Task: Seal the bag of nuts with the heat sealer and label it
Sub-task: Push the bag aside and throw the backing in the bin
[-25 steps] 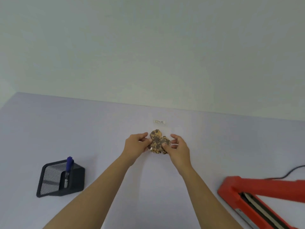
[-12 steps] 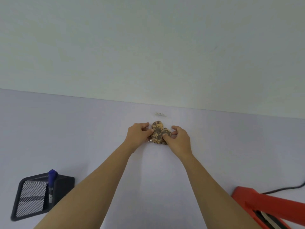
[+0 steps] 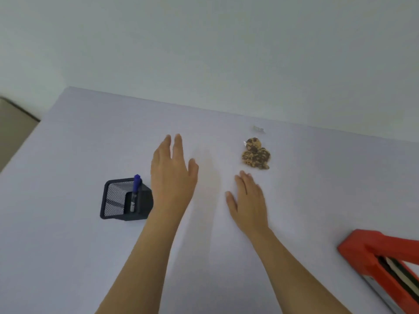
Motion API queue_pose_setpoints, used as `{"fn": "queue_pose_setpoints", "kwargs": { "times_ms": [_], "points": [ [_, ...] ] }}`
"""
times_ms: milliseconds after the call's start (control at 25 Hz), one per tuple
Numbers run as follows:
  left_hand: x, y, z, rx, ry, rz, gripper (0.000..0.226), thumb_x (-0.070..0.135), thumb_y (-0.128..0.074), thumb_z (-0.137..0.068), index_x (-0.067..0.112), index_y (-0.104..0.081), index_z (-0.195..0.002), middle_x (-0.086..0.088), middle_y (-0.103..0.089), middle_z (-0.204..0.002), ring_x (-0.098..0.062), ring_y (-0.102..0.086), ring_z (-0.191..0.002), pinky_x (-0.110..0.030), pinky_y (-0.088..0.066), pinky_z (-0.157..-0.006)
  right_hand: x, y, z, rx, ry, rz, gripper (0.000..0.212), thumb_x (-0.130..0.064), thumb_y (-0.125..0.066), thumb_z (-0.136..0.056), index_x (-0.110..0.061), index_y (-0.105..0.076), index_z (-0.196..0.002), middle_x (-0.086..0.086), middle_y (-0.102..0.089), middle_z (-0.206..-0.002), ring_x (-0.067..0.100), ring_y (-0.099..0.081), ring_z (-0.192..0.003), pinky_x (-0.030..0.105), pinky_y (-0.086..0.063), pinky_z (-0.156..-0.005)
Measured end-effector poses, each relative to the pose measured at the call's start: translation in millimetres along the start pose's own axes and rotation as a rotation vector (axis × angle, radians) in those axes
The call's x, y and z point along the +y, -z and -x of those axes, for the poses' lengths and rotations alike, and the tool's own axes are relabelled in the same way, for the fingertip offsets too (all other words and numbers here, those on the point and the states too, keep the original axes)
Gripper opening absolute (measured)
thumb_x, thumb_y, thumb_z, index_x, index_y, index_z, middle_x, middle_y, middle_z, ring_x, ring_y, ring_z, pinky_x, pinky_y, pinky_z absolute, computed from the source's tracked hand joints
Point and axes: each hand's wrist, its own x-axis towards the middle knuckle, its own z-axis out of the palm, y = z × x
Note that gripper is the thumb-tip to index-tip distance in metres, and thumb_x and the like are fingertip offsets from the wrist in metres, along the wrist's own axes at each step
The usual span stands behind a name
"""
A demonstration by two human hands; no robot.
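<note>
Both hands hover flat with fingers straight, holding nothing: left hand [image 3: 172, 175] beside the pen holder [image 3: 125, 199], right hand [image 3: 249, 200] just near of the nut bag [image 3: 255, 154].

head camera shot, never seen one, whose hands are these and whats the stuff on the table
The camera sits on a person's head, looking forward and down, so the two bare arms are the wearer's own. The left hand and right hand are open and hold nothing. On the pale table, the bag of nuts lies beyond the right hand, a small white slip, likely the label, behind it. At left, a black mesh holder carries a blue-capped marker. The red heat sealer shows partly at lower right.
</note>
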Motion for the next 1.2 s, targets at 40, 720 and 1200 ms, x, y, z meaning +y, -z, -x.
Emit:
{"fn": "queue_pose_setpoints", "kwargs": {
  "times_ms": [40,720,1200],
  "points": [
    [-18.5,14.7,6.7,0.009,0.092,-0.079,0.070,0.036,-0.052,-0.091,0.009,-0.018,-0.147,-0.018,-0.018,-0.154,-0.033,-0.018,-0.140,-0.044,-0.021,-0.113,0.7,-3.4,2.3,-0.009,0.004,0.035,0.061,-0.044,-0.027,-0.091,-0.008,-0.036,-0.138,0.009,-0.035,-0.149,0.022,-0.027,-0.140,0.038,-0.019,-0.113],
    [14.5,-26.3,-64.5,-0.032,0.272,0.331,0.086,0.034,-0.072,-0.066,0.002,-0.031,-0.134,-0.012,-0.040,-0.122,-0.030,-0.049,-0.102,-0.039,-0.046,-0.086,-2.0,-8.1,3.6,-0.010,-0.031,0.061,0.061,-0.033,-0.023,-0.086,-0.013,-0.030,-0.143,0.003,-0.029,-0.152,0.013,-0.019,-0.141,0.032,-0.011,-0.114],
    [87.5,-101.0,-143.1,-0.076,0.198,0.179,0.075,0.033,-0.070,-0.070,-0.002,-0.033,-0.124,-0.015,-0.040,-0.121,-0.034,-0.049,-0.099,-0.030,-0.037,-0.068,2.1,-10.0,3.0,0.013,-0.027,0.042,0.059,-0.033,-0.032,-0.088,-0.017,-0.026,-0.144,-0.004,-0.024,-0.154,0.007,-0.011,-0.142,0.025,-0.001,-0.115]
  ]
}}
